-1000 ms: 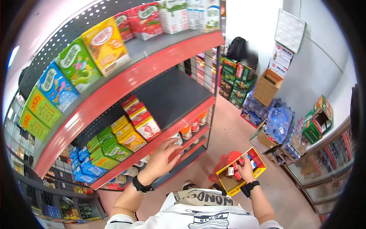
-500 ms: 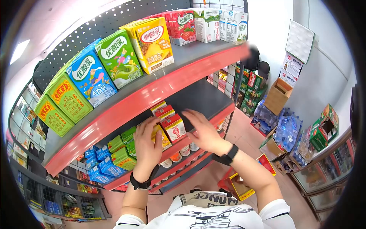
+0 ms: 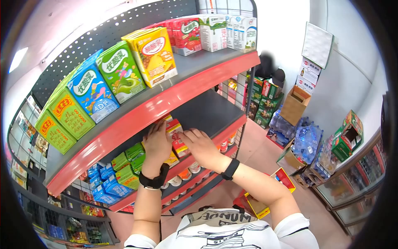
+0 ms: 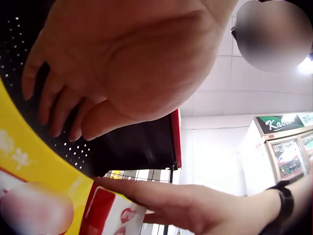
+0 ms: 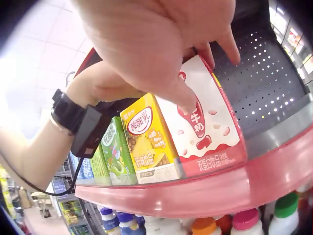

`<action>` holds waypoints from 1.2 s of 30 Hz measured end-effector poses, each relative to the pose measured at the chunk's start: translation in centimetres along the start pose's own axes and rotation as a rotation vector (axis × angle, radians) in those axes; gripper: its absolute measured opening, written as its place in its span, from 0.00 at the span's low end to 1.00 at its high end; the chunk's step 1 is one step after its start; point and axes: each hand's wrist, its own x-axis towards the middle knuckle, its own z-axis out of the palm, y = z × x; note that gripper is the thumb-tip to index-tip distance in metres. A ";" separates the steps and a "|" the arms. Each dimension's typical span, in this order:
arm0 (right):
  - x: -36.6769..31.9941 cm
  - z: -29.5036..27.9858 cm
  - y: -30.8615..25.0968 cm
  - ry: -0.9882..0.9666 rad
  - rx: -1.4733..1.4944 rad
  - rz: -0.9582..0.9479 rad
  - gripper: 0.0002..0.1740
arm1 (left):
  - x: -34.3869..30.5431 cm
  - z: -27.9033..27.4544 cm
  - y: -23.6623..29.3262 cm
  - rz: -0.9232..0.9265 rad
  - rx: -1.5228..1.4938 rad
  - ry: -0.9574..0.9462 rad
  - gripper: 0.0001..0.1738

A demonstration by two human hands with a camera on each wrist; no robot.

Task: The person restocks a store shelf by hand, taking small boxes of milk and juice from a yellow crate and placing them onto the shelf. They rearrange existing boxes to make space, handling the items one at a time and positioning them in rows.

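Observation:
On the middle shelf, a red-and-white carton (image 3: 178,140) (image 5: 210,127) stands beside yellow cartons (image 3: 171,159) (image 5: 149,139). My right hand (image 3: 201,150) (image 5: 156,44) touches this carton, its thumb across the white front and its fingers extended over the top and far side. My left hand (image 3: 157,145) (image 4: 127,63) is over the yellow cartons, left of the red-and-white one, with fingers extended and nothing held. Whether its fingertips touch a carton is hidden. The left wrist view shows the right hand (image 4: 195,205) against the red-and-white carton (image 4: 110,210).
Green cartons (image 3: 126,176) and blue cartons (image 3: 110,191) stand farther left. The upper shelf's red edge (image 3: 161,112) overhangs the hands. Bottles with coloured caps (image 5: 244,220) stand below. A yellow-and-red box (image 3: 259,207) lies on the floor at the right.
My right hand left the floor box and came to the shelf, then closed in on the red-and-white carton. The left hand moved up over the yellow cartons. The head view shifted.

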 end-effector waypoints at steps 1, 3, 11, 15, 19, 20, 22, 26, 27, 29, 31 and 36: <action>-0.2 -0.2 0.1 -0.002 -0.012 0.009 0.25 | 0.3 0.5 -0.1 0.011 -0.010 -0.004 0.26; -0.6 -0.5 0.5 -0.011 0.024 -0.001 0.23 | 0.8 1.0 0.0 -0.020 0.094 -0.025 0.27; -5.9 -3.5 2.0 0.253 0.266 0.196 0.26 | 1.1 1.2 0.9 -0.061 0.160 -0.019 0.33; -12.1 -6.8 3.3 0.333 0.292 0.497 0.24 | 1.8 1.3 1.2 -0.126 0.147 -0.101 0.30; -21.2 -9.5 5.3 0.333 0.248 0.845 0.22 | 2.1 1.9 -0.6 -0.021 0.006 -0.058 0.27; -23.9 -10.2 5.6 0.293 0.213 0.970 0.24 | 2.1 2.0 -0.8 0.041 -0.034 -0.016 0.25; -29.2 -11.1 5.8 0.250 0.099 1.145 0.25 | 1.6 1.5 0.1 0.123 -0.098 0.066 0.23; -38.1 -12.1 4.9 0.192 0.020 1.502 0.26 | -0.4 0.1 4.1 0.247 -0.243 0.129 0.20; -39.7 -12.2 4.5 0.196 0.018 1.519 0.26 | -1.1 0.1 5.6 0.274 -0.293 0.138 0.19; -43.2 -11.5 3.9 0.175 -0.001 1.648 0.26 | -2.4 0.9 8.2 0.308 -0.431 0.094 0.19; -46.4 -9.8 3.8 0.156 -0.012 1.674 0.27 | -3.5 1.9 10.8 0.360 -0.635 -0.141 0.19; -48.3 -7.7 3.3 -0.048 0.058 1.762 0.28 | -7.1 7.8 18.1 0.565 -0.524 -0.438 0.23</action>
